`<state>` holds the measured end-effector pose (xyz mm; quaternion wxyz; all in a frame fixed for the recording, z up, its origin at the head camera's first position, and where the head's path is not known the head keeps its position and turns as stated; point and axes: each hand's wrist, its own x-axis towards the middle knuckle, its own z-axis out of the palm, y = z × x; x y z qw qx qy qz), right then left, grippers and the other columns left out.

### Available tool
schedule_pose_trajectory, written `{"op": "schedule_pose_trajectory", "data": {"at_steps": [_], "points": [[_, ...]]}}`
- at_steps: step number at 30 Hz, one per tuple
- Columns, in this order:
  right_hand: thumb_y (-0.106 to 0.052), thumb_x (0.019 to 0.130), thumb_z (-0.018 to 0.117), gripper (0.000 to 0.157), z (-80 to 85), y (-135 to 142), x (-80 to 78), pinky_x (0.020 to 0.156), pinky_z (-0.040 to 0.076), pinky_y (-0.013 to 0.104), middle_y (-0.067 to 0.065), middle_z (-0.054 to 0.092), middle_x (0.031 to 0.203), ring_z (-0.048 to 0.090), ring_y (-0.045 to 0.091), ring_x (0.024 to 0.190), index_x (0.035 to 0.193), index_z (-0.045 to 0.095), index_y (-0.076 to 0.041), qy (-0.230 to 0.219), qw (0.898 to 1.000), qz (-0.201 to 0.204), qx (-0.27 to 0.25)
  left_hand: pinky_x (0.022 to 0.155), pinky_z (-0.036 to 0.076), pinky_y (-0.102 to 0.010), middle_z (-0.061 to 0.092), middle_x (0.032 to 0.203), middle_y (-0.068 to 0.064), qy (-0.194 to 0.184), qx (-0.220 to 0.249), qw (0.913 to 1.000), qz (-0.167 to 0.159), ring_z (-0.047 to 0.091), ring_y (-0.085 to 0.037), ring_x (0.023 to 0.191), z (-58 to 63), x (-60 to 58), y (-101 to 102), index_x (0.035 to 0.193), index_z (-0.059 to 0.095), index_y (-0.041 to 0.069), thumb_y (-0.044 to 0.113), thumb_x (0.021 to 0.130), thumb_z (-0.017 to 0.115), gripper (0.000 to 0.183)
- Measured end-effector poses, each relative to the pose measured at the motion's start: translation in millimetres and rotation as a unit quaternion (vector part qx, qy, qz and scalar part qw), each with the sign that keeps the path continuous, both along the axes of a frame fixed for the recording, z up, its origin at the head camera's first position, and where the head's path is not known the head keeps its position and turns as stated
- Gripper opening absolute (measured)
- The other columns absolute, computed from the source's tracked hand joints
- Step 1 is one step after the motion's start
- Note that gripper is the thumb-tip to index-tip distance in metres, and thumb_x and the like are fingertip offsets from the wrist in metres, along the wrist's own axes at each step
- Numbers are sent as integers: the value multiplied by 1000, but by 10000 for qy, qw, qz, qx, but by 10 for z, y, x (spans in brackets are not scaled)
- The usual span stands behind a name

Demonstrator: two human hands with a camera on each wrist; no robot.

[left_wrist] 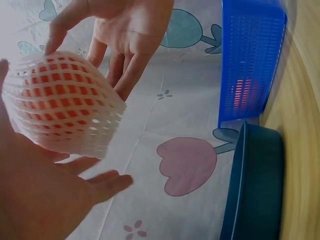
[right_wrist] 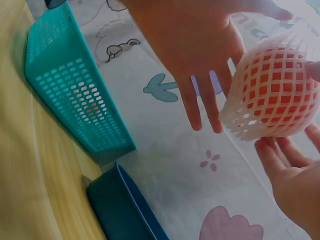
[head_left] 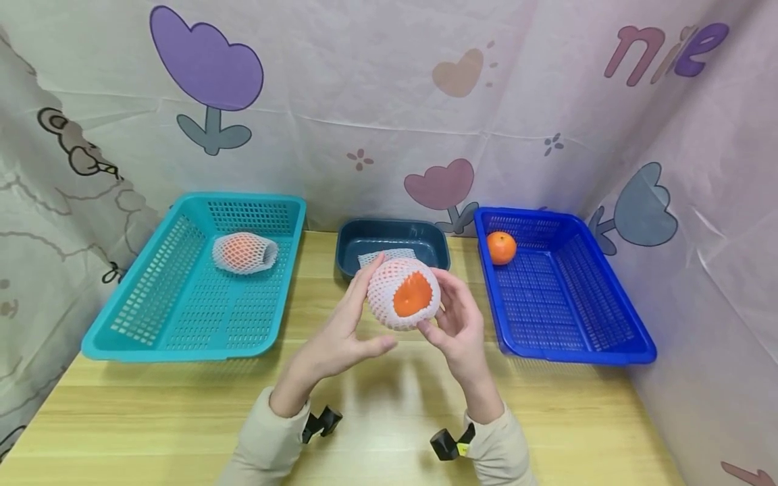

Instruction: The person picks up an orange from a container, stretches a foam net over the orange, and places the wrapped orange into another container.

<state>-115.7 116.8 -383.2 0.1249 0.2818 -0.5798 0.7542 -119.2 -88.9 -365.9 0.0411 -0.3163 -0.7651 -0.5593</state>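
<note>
The left hand (head_left: 342,336), fingers straight, touches the netted orange (head_left: 413,295); the right hand (head_left: 460,320) grips it. Likely firm and light, its foam net (head_left: 383,297) slip-prone; cup both sides.

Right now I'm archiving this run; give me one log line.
right hand: holding netted fruit; left hand: against it; turquoise basket: second netted fruit; blue basket: bare orange fruit; dark tray: white netting

Wearing a cream left sleeve (head_left: 267,435) and a matching right sleeve (head_left: 501,449), softly creased, reaching down to the wrists. Carrying a black, boxy left wrist block (head_left: 331,419) on a dark strap-like mount. Carrying a similar right wrist block (head_left: 444,445), and showing a small yellow patch (head_left: 462,449) beside it. Leaving the left hand (head_left: 342,339) and right hand (head_left: 460,325) bare.
</note>
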Motion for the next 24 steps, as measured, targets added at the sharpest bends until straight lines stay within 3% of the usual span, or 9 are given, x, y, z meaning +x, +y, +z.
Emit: {"op": "schedule_pose_trajectory", "data": {"at_steps": [4,8,11,18,24], "points": [[-16,87,75,61,35,-14,23,105,46,36,12,51,139,51,26,126,140,47,-4,-277,9995,116,-62,110,37,-52,33,156,-2,62,397,9990,186,38,-21,137,-12,7,64,158,19,17,11,72,88,110],[-14,88,73,56,54,-26,44,104,47,35,9,53,138,52,24,125,138,49,-10,-487,9987,155,-62,107,44,-42,43,147,-8,103,1203,9925,200,46,-25,129,-32,9,127,152,29,3,-5,68,87,103],[-9,88,69,53,63,-32,55,103,47,34,8,55,136,53,23,123,137,50,-10,-599,9982,82,57,106,45,-38,44,145,-11,-31,1751,9845,121,47,-27,128,-46,17,155,149,33,2,-11,67,84,97],[-11,90,68,47,82,-40,72,96,50,30,9,58,130,57,23,119,133,51,-5,-904,9954,-182,265,102,48,-37,46,141,-12,-515,2229,9734,91,48,-29,125,-54,42,194,144,40,4,-6,75,80,81],[-13,89,72,42,86,-43,87,94,51,29,10,59,125,60,22,114,127,53,-8,-1104,9930,-289,311,97,52,-35,46,139,-13,-978,2413,9655,34,48,-30,121,-60,77,209,143,42,5,5,81,79,72]]}}
